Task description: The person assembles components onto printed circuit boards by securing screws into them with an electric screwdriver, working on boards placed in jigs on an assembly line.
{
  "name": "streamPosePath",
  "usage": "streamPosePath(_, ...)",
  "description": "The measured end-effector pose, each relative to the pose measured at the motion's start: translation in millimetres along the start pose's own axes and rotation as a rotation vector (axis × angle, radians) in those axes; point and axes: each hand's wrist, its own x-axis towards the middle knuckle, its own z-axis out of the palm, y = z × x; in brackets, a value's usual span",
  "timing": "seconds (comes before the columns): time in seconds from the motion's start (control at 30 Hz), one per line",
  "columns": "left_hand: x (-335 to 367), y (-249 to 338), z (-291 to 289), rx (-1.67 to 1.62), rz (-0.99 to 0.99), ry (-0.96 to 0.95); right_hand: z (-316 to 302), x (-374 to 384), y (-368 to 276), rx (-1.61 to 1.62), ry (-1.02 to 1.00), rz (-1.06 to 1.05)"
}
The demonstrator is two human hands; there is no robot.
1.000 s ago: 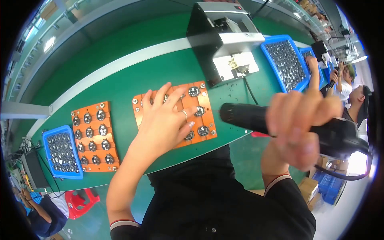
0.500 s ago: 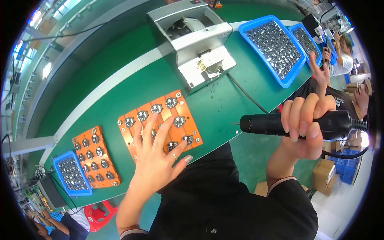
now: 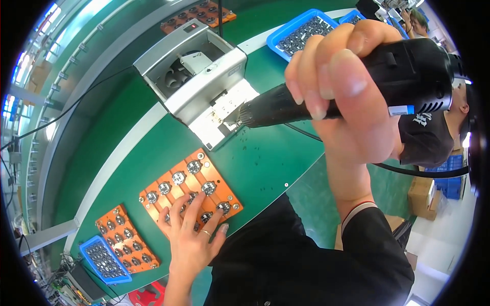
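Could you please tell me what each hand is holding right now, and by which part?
The right hand grips the black power screwdriver around its thick body. The left hand holds nothing; it lies flat on the orange fixture plate.

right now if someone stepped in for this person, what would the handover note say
Left hand: open, flat on the near edge of the orange fixture plate, fingers spread over its round metal parts.
Right hand: shut on the black electric screwdriver, raised, its tip over the white tray of the grey machine.
Nearby: a second orange plate and a blue tray of parts to the left, another blue tray further back.
Done or left: cannot tell which parts on the plate are fastened.
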Motion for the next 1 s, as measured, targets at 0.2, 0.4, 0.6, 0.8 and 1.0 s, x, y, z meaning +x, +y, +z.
streamPosePath(0.2,1,0,-2,-0.018,-0.011,-0.002,-2,0,8,0.013,-0.044,0.003)
streamPosePath(0.4,3,1,-3,-0.051,-0.042,0.005,2,-2,14,0.036,-0.019,0.001)
streamPosePath(0.6,2,0,-3,-0.053,-0.035,-0.002,11,0,14,-0.001,0.008,-0.013)
streamPosePath(0.8,1,2,-4,-0.076,-0.057,0.017,23,1,18,-0.239,0.074,0.076)
streamPosePath(1.0,0,-1,-3,-0.066,-0.031,0.006,20,-8,16,-0.091,0.250,0.120)
